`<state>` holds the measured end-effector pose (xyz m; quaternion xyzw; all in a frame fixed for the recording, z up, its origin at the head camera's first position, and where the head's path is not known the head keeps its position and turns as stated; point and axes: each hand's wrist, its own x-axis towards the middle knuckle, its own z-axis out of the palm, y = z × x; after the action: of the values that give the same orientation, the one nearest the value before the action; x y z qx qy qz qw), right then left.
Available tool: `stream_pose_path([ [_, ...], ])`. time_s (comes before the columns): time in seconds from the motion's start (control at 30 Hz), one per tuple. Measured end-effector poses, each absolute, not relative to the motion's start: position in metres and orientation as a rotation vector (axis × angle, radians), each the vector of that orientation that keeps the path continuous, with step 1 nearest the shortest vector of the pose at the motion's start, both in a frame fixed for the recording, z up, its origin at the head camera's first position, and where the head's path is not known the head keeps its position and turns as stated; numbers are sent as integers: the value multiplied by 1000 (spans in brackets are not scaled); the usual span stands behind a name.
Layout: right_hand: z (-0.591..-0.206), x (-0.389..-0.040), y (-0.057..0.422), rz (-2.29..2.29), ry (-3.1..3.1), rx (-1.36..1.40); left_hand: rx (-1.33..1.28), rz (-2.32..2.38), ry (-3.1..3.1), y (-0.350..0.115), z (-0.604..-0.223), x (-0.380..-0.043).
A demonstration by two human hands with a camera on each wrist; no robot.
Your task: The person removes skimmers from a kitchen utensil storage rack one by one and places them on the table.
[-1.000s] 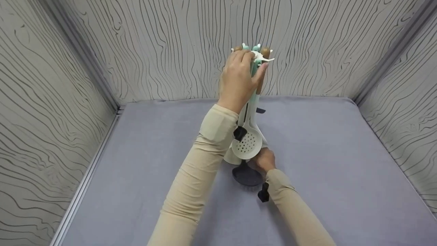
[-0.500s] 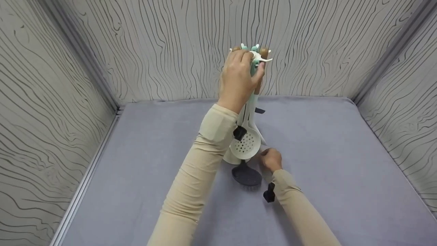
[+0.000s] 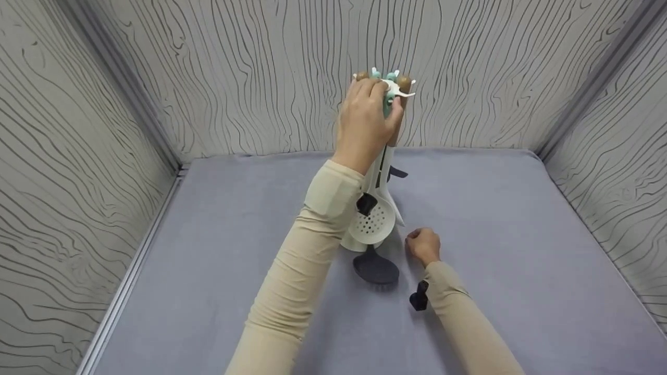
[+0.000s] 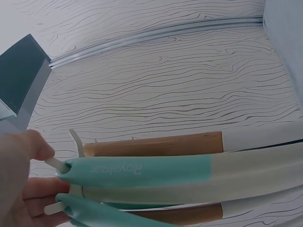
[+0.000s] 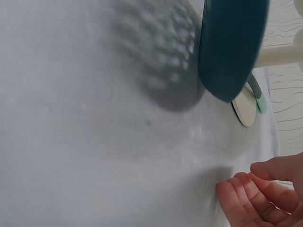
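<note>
My left hand point(image 3: 365, 120) grips the white hooked top point(image 3: 393, 88) of an upright utensil stand, its fingers curled over it. Around that top hang several kitchen utensils with mint-green handles point(image 4: 137, 171) and brown handles point(image 4: 156, 145). A white skimmer point(image 3: 373, 224) faces the front, partly behind the left wrist. Lower down hangs a dark pasta server point(image 3: 376, 268) with prongs along its underside. My right hand point(image 3: 423, 246) is just right of the stand, low over the cloth. Its fingers are loosely curled, with nothing seen in them.
The stand's pale round base point(image 3: 353, 244) shows behind the skimmer. Grey cloth point(image 3: 245, 234) covers the table. Behind it rises a wood-grain patterned panel point(image 3: 260, 78), with metal rails at the corners. A dark utensil end point(image 3: 398, 172) sticks out behind the stand.
My right hand has drawn away from the stand's lower part, moving right. The hanging utensils have shifted slightly, while my left hand stays at the top.
</note>
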<state>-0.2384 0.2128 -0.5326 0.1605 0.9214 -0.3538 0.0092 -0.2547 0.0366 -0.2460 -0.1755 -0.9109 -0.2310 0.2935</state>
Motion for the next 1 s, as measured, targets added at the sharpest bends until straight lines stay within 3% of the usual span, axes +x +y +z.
stream_pose_path([
  [1.0,-514,-244,212,-1338,2905,514,-482,-601,-2454,37,-245,-254],
])
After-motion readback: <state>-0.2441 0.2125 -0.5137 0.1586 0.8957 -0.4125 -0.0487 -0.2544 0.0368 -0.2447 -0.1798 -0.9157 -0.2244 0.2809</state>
